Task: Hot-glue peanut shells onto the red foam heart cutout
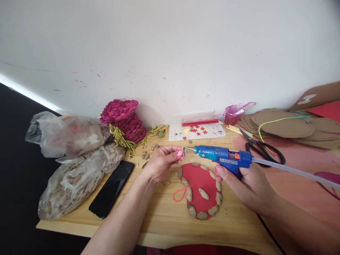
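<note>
Left hand pinches a tan peanut shell, likely light, brittle, best held by edges; right hand grips blue plastic glue gun

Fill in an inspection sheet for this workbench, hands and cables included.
Surface: pale wooden tabletop, stained pink on the right.
Job's things: red card shape edged with tan unshelled peanuts, one more lying inside; blue glue gun with long translucent glue stick.
Clutter: black phone, clear plastic bag of peanuts, black-handled scissors, brown cardboard discs, pink-stained cup.
Hands: left hand pinches a small peanut piece at the nozzle; right hand grips the gun.
Cables: black cord leaves at bottom right; upper end hidden.
Surroundings: white wall, pink-spotted; no other person seen.
</note>
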The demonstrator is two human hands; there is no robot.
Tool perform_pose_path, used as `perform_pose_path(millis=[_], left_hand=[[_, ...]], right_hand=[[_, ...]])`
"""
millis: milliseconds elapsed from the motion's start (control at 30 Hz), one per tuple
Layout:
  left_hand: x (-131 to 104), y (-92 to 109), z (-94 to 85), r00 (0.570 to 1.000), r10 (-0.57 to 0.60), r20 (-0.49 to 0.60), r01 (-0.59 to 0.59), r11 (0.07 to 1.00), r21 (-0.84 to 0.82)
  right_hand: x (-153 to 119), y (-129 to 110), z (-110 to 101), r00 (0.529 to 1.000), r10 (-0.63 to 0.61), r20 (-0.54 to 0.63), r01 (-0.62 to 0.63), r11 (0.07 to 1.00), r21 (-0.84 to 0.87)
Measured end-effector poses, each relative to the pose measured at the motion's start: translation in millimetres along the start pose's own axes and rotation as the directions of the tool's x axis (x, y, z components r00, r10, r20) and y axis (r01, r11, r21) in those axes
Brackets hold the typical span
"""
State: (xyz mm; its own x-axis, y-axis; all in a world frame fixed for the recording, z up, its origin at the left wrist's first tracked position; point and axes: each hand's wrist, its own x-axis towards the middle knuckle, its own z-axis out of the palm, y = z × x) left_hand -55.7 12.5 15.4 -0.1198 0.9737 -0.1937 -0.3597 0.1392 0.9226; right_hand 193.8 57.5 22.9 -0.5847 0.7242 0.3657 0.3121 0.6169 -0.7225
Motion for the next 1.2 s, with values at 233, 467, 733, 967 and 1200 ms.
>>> perform_pose_path(millis=[233,467,733,967,1200], left_hand=[[0.7,0.9,1.0,1.000,0.003,-0.006,-0.003,1.000,-0.010],[1.2,0.2,1.4,1.000,0.016,0.007,-0.016,1.000,-0.012],[2.1,0.3,-0.5,1.000,0.011,-0.010,-0.012,0.998,-0.063],[2.4,0.9,-2.8,1.000,-0.003,-0.011,0.001,0.990,-0.139],[2.2,0.0,-1.3,1.000,0.010,-0.004,-0.010,0.995,-0.096]], right_hand=[[0.7,-0.7,0.0,1.000,-0.010,0.006,0.010,1.000,-0.013],[1.4,-1.0,0.2,1.000,-0.017,0.001,0.017,1.000,-0.027],[0.6,1.5,0.6,1.000,-0.020,-0.011,0.020,1.000,-0.009],[-3.6,5.4,4.1,0.996,-0.066,0.066,0.065,0.998,0.013],[-3.1,5.3,4.3,0.995,-0.082,0.058,0.082,0.997,-0.002]])
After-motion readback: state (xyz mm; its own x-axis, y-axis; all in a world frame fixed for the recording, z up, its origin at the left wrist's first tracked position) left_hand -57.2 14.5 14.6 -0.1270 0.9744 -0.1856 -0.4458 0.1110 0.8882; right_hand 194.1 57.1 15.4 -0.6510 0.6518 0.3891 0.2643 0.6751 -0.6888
